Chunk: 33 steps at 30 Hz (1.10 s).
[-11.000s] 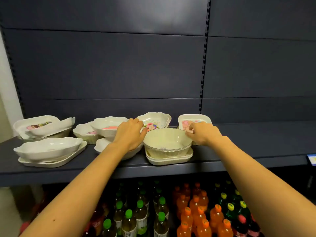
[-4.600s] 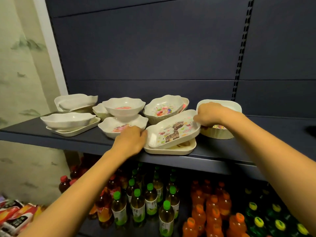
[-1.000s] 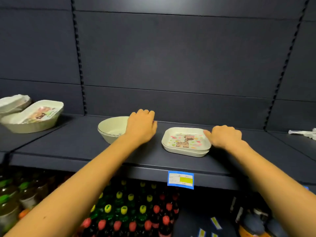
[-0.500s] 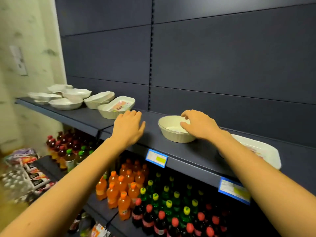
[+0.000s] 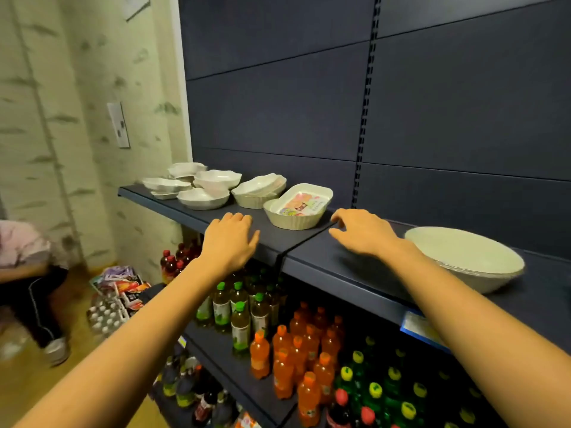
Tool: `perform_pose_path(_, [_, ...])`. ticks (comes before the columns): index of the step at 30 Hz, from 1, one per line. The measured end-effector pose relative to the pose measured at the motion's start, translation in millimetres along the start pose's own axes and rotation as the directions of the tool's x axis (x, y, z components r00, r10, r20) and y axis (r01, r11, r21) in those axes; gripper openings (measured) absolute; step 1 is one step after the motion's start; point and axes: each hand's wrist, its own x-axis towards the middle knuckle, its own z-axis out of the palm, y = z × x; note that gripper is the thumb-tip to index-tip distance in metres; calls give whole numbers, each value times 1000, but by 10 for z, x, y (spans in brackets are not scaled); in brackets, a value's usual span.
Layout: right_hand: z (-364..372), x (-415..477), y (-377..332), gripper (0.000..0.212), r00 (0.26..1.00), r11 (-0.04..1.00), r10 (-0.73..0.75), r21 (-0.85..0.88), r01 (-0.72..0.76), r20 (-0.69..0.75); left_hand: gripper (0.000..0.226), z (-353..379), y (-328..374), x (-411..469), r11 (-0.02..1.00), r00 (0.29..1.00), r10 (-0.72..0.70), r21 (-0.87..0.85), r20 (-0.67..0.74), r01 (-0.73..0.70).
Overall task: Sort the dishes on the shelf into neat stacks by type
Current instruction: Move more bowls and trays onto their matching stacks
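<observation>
On the dark shelf (image 5: 309, 245) a deep rectangular cream dish with a cartoon print (image 5: 298, 206) stands nearest my hands. Behind it sits a stack of scalloped cream bowls (image 5: 259, 190), and further left several white wavy bowls and plates (image 5: 200, 183). A round cream bowl (image 5: 463, 257) rests on the shelf at the right. My left hand (image 5: 230, 239) hovers open over the shelf's front edge, left of the printed dish. My right hand (image 5: 363, 231) hovers open between the printed dish and the round bowl, holding nothing.
Lower shelves hold green-capped tea bottles (image 5: 238, 310), orange soda bottles (image 5: 296, 350) and dark bottles with coloured caps. A blue price tag (image 5: 417, 329) hangs on the shelf edge. A person crouches at the far left (image 5: 27, 273) beside packaged goods on the floor (image 5: 117, 291).
The view has swung left. My right hand has left the round bowl and moved left towards the printed dish. My left hand has also shifted left along the shelf edge.
</observation>
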Motion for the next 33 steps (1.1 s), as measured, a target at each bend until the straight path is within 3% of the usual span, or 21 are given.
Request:
perform_pose_path(12, [320,923,-512,39,956,956,291,56,-289,-29,42,359,-1051,572,995,996,86,-45,18,-85])
perform_pose_path(17, [345,1211,-415,36,910,910,414,30,-414,-31,41,535,-1102,893,988,992,127,-87,15,-126])
perform_pose_path(19, [349,1349,-357,24,886,886,463,41,-462,-29,39,622,-1101,1061,982,990,142,-127,0,-141])
perform_pose_path(29, [562,1979,-99,29,773,769,624,84,-633,113,39,1028,-909,1962,932,969,247,-277,15,-233])
perform_pose_path(33, [620,2065,-101,25,745,746,666,-2,-666,-34,44,1092,-811,2166,907,958,284,-333,33,-257])
